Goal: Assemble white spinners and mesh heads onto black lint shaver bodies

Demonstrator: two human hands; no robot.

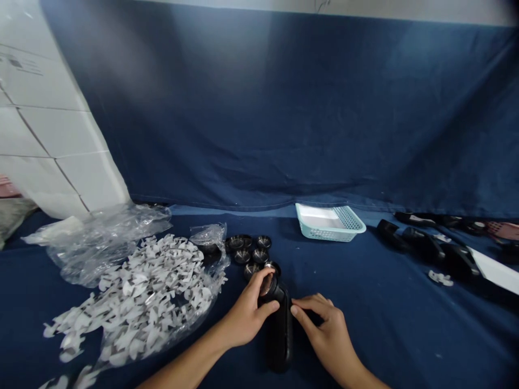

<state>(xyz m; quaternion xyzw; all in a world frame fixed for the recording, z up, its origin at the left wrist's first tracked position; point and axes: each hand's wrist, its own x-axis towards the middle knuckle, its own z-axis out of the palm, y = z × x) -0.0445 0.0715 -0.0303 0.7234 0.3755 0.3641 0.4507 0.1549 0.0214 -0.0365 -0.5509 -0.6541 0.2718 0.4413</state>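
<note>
A black handheld device [279, 335] with a long body and a round head lies on the blue cloth in front of me. My left hand [249, 313] grips its head, the fingers over the round face and the thumb on the near side. A coppery, shiny surface shows under those fingers. At the device's right edge, my right hand [322, 327] holds thumb and forefinger pinched together. Whatever lies between these fingertips is too small or hidden to make out. Just beyond the left hand stand several round black parts [260, 255] with shiny ribbed insides.
A large heap of small white plastic pieces [150, 294] spreads over clear plastic bags [101, 237] at the left. Farther back stands a light-blue basket [330, 235] with white sheet inside. Several black device bodies [424, 243] and small white parts [440, 279] lie at the right.
</note>
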